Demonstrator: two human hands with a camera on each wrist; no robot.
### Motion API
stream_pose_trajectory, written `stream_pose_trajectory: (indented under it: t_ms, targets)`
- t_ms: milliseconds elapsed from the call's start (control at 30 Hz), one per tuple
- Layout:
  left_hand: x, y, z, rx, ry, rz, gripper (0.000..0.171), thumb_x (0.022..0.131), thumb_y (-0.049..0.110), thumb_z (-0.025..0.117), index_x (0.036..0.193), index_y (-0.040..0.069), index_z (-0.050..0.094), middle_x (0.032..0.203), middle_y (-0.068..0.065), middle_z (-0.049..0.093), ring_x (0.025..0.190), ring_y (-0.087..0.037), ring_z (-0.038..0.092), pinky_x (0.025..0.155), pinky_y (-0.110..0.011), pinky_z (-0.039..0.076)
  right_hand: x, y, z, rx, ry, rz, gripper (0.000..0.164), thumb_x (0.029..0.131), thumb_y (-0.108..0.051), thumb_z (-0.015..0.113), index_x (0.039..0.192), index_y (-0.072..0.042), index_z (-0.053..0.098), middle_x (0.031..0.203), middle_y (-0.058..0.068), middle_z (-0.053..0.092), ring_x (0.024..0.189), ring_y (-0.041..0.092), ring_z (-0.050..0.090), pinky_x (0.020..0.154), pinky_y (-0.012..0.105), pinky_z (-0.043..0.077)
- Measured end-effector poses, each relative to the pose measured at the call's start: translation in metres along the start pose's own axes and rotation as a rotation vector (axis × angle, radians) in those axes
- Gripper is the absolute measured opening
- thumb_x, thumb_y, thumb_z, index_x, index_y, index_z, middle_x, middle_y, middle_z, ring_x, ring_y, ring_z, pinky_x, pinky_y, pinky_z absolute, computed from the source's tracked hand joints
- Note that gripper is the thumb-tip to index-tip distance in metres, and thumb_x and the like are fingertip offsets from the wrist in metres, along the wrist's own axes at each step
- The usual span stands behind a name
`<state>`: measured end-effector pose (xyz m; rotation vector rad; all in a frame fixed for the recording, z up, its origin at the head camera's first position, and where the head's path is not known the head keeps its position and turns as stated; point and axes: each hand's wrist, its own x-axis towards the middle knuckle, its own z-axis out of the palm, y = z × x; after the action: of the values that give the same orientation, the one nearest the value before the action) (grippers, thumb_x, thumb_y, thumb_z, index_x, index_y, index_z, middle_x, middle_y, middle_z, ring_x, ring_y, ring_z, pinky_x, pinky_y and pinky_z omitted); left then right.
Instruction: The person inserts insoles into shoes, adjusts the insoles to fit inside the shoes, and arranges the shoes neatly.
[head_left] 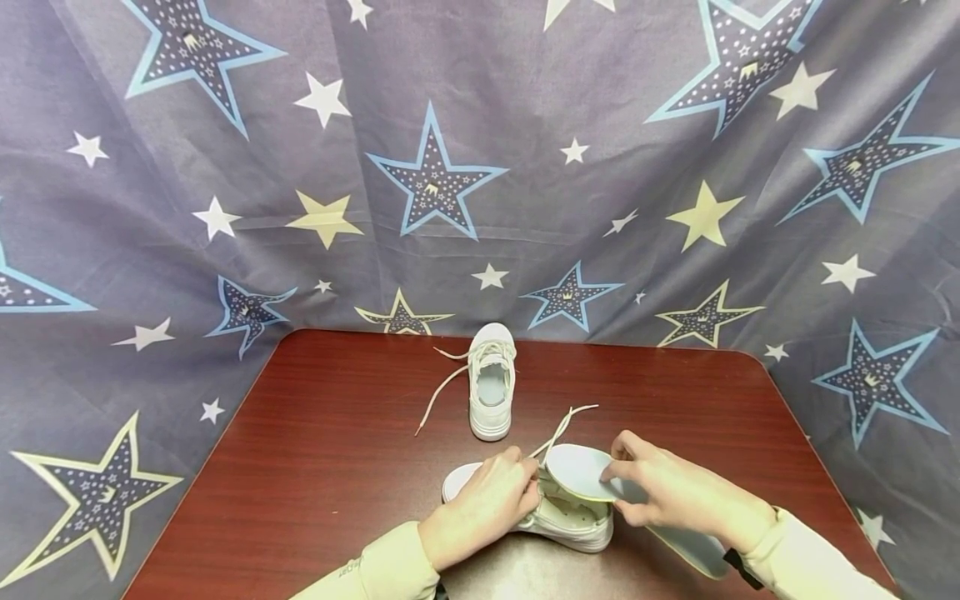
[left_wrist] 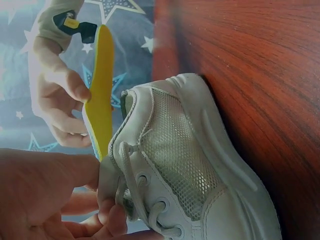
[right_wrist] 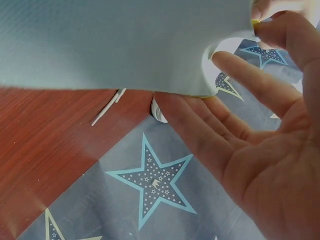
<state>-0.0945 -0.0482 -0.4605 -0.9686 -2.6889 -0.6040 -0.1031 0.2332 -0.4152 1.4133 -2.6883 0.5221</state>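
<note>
A white lace-up shoe (head_left: 562,533) with mesh sides lies on the table, its heel toward the right. My left hand (head_left: 483,508) pinches the shoe's tongue (left_wrist: 109,180) between thumb and fingers, beside the lace eyelets. In my right hand (head_left: 671,492) is an insole (head_left: 577,471), light blue on top and yellow underneath (left_wrist: 102,85). The thumb and fingers grip it by its edges, as the right wrist view shows, with the blue face (right_wrist: 115,45) bent near the fingertips. One rounded end of the insole overlaps the shoe's opening in the head view; the other reaches back under the right wrist.
Farther back on the reddish-brown table (head_left: 360,450) stands a second white shoe (head_left: 491,421), toe toward the wall, its loose lace (head_left: 442,387) trailing left. The near shoe's lace (head_left: 558,429) sticks up behind it. A star-patterned cloth (head_left: 525,275) hangs around the table's back and sides.
</note>
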Motion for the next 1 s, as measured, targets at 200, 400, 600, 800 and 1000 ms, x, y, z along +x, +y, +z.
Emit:
stream_pose_trajectory:
  t_ms: [200,400,600,800,1000]
  targets:
    - [0.000,0.000,0.001,0.001,0.000,-0.005,0.015,0.084,0.010,0.070,0.072,0.013,0.060,0.070,0.001,0.048,0.056,-0.011,0.049,0.048,-0.025,0.040,0.000,-0.001,0.003,-0.019,0.016,-0.044,0.027,0.078,-0.013,0.082,0.104,-0.015,0.076,0.105,0.000,0.050,0.078,-0.002,0.047,0.065,0.016,0.042]
    - [0.001,0.001,0.000,-0.004,0.018,0.002,0.018,0.081,0.007,0.070,0.070,0.012,0.057,0.070,0.000,0.048,0.055,-0.012,0.050,0.048,-0.026,0.041,0.001,-0.001,0.005,-0.067,0.031,-0.095,0.028,0.075,-0.013,0.083,0.102,-0.016,0.076,0.104,0.000,0.051,0.079,0.000,0.047,0.066,0.015,0.042]
    - [0.001,0.001,0.001,-0.014,0.030,0.011,0.020,0.081,0.008,0.071,0.069,0.013,0.056,0.070,0.001,0.049,0.055,-0.013,0.050,0.047,-0.026,0.041,0.003,-0.004,0.004,-0.075,0.005,-0.127,0.028,0.075,-0.013,0.084,0.102,-0.014,0.077,0.106,0.001,0.052,0.083,0.003,0.050,0.069,0.016,0.044]
    - [0.001,0.001,0.001,-0.002,0.036,0.021,0.020,0.081,0.006,0.071,0.069,0.012,0.056,0.069,0.000,0.049,0.056,-0.014,0.052,0.048,-0.027,0.042,0.005,-0.008,0.002,-0.100,-0.015,-0.125,0.026,0.074,-0.014,0.085,0.099,-0.016,0.078,0.105,-0.001,0.053,0.084,0.003,0.051,0.072,0.017,0.046]
    - [0.001,0.001,0.001,-0.002,0.036,0.019,0.017,0.080,0.005,0.070,0.070,0.011,0.058,0.069,0.000,0.049,0.056,-0.014,0.051,0.048,-0.026,0.041,0.011,-0.013,-0.004,-0.131,-0.087,-0.115,0.024,0.073,-0.017,0.086,0.095,-0.020,0.078,0.098,-0.005,0.049,0.078,0.002,0.050,0.068,0.017,0.046]
